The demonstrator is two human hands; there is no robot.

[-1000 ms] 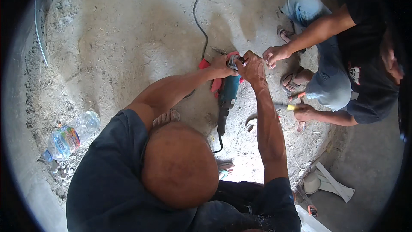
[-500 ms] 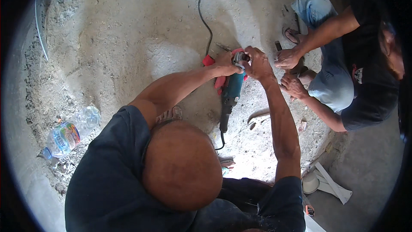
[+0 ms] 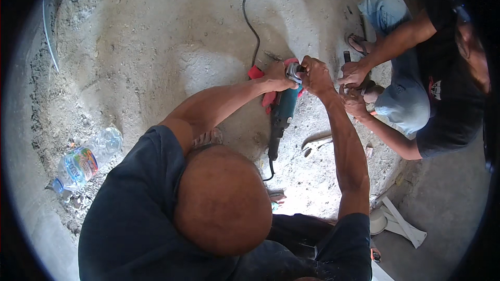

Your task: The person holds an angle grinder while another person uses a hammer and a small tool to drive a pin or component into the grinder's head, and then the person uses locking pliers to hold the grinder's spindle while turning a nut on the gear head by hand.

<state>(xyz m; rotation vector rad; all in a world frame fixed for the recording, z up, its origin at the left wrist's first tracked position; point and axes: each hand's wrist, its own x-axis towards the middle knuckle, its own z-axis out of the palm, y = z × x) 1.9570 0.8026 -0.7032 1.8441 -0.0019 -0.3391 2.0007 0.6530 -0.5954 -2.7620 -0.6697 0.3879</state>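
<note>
Lying far left on the dusty concrete floor, a plastic bottle is clear of the work. Centre: left hand braces the teal angle grinder at its head; right hand is closed on the disc fitting there. Advise a steady body and a square turn. Right: a co-worker's hands sit near; keep them apart.

Co-worker's hands now joined (previously apart) beside grinder.

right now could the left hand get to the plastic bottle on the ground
Probably not without letting go: the left hand grips the grinder head, and the bottle lies far off behind that elbow.
</note>
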